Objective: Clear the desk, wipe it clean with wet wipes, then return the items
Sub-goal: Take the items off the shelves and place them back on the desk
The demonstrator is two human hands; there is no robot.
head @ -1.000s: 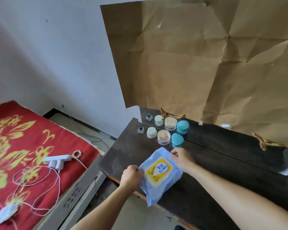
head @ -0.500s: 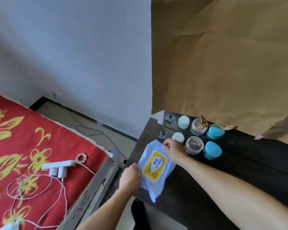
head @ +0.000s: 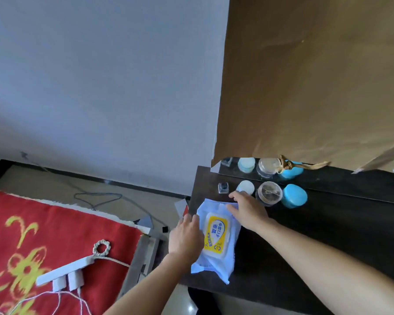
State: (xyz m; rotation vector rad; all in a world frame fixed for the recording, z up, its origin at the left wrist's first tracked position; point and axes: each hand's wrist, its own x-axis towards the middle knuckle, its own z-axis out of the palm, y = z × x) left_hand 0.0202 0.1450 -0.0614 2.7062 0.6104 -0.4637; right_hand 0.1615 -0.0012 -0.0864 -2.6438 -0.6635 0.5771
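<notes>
A light-blue wet wipes pack [head: 216, 237] with a yellow label lies on the dark desk [head: 328, 235] near its left edge. My left hand [head: 185, 235] grips the pack's left side, fingers curled over its edge. With straight fingers, my right hand [head: 248, 210] rests on the pack's far end. Just behind stand a small glass bottle [head: 223, 187], a white-lidded jar [head: 245, 187], a clear jar [head: 268, 193] and a blue jar [head: 293, 196].
Brown paper [head: 312, 76] covers a mirror at the desk's back; its bare lower strip reflects the jars. To the left is a bed with a red cover [head: 55, 235], holding a white power strip [head: 64, 271] and cords. Floor and cables lie between.
The view has swung left. The pack has shifted toward the desk's left edge and turned lengthwise. My right hand's fingers have straightened on its far end; my left hand keeps its hold.
</notes>
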